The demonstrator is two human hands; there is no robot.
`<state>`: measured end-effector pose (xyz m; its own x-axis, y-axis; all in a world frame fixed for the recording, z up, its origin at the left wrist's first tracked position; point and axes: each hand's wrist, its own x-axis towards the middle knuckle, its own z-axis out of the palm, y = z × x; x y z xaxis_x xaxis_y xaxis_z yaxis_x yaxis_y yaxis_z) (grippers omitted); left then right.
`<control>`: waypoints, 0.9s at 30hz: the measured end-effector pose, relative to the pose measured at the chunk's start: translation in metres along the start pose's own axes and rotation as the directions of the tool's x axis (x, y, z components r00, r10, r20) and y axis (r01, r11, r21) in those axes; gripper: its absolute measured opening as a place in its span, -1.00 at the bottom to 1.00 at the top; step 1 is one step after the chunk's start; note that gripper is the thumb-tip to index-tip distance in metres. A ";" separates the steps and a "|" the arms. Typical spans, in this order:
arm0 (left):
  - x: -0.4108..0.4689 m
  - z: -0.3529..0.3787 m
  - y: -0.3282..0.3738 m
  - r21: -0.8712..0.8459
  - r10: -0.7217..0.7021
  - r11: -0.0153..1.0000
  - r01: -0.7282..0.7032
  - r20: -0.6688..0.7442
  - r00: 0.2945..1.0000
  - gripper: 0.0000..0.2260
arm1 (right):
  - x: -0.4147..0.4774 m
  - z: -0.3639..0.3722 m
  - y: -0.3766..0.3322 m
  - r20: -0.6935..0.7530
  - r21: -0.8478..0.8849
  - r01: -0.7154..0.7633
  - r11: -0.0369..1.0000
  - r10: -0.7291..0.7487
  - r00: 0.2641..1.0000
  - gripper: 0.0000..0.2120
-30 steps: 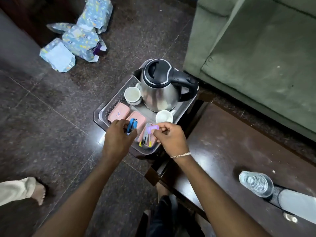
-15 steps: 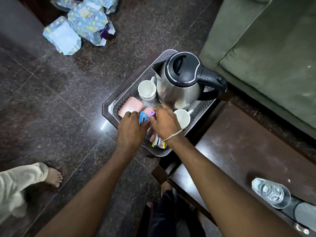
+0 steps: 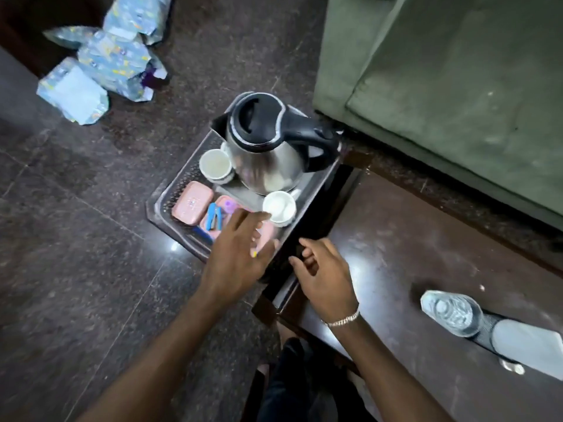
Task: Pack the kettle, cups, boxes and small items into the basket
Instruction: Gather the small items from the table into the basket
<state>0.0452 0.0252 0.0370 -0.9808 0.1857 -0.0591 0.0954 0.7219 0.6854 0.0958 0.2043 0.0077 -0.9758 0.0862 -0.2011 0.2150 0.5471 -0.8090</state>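
With both hands empty over the near end of the basket (image 3: 166,205), we judge the step in hand to be settling the last small items and checking that nothing sticks up. To do it well we would press lightly and flat, keep our fingers clear of the nearer cup (image 3: 279,207) just beyond the left fingertips, and avoid nudging the kettle (image 3: 265,147) that stands farther out past that cup. Our left hand (image 3: 236,257) is spread wide, fingers extended and palm down, hovering over the near pink box (image 3: 268,233), which it mostly hides; whether the fingertips touch the box we cannot tell, and the hand grips nothing. A speck of yellow shows at the hand's edge, too small to name. Just to the outside of those fingers lie the blue clip (image 3: 213,216) and a small purple piece (image 3: 229,205) on another pink box, with the far pink box (image 3: 192,203) beside them and the other cup (image 3: 214,164) beyond. Our right hand (image 3: 324,271) is loosely curled, fingers half bent, holding nothing, hanging above the dark table edge (image 3: 307,214) just beside the basket. From here everything named in the task appears to sit inside the basket.
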 end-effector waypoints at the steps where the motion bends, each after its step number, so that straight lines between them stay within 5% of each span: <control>1: -0.005 0.008 0.005 -0.006 0.032 0.999 -0.031 0.044 0.999 -0.63 | -0.010 -0.007 0.008 -0.020 -0.004 -0.031 1.000 0.031 0.999 -0.69; 6: -0.036 0.093 0.050 -0.070 0.101 0.994 -0.081 0.358 0.928 -0.61 | -0.071 -0.067 0.067 -0.140 -0.045 -0.206 0.977 0.198 0.970 -0.71; 11: -0.066 0.179 0.092 -0.084 0.150 0.989 -0.124 0.529 0.835 -0.62 | -0.135 -0.120 0.137 -0.257 -0.003 -0.356 0.935 0.343 0.903 -0.70; 18: -0.116 0.288 0.156 -0.048 0.123 0.991 -0.125 0.704 0.699 -0.65 | -0.217 -0.184 0.231 -0.387 0.005 -0.509 0.861 0.470 0.793 -0.74; 27: -0.154 0.388 0.224 -0.048 0.138 0.986 -0.157 0.763 0.632 -0.56 | -0.249 -0.240 0.324 -0.447 0.028 -0.625 0.780 0.569 0.690 -0.67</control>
<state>0.2834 0.4170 -0.0818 -0.4772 0.7253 -0.4963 0.2401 0.6508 0.7203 0.3983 0.5596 -0.0717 -0.5689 0.7432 -0.3521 0.7790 0.3498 -0.5203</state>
